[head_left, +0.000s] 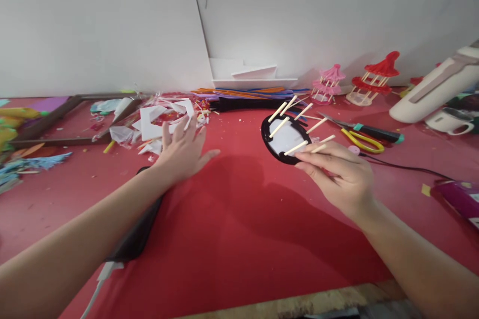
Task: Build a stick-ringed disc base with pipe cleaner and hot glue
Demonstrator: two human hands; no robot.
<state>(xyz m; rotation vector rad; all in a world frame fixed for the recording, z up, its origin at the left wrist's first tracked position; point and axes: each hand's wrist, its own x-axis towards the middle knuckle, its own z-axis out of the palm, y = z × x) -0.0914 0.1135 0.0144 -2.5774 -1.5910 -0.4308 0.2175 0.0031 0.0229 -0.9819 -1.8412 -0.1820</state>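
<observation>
My right hand (344, 177) pinches the near right edge of a tilted, black-rimmed white disc (291, 135) bearing pale sticks (279, 127) above the red tabletop (232, 199), while my left hand (182, 153) spreads wide and empty beside white cut-out scraps (149, 128).

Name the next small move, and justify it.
Perhaps bring the left hand over to steady the black-rimmed disc: the right hand pinches just one edge, pale sticks jut from it, and the left hand is spread open by white scraps.
</observation>
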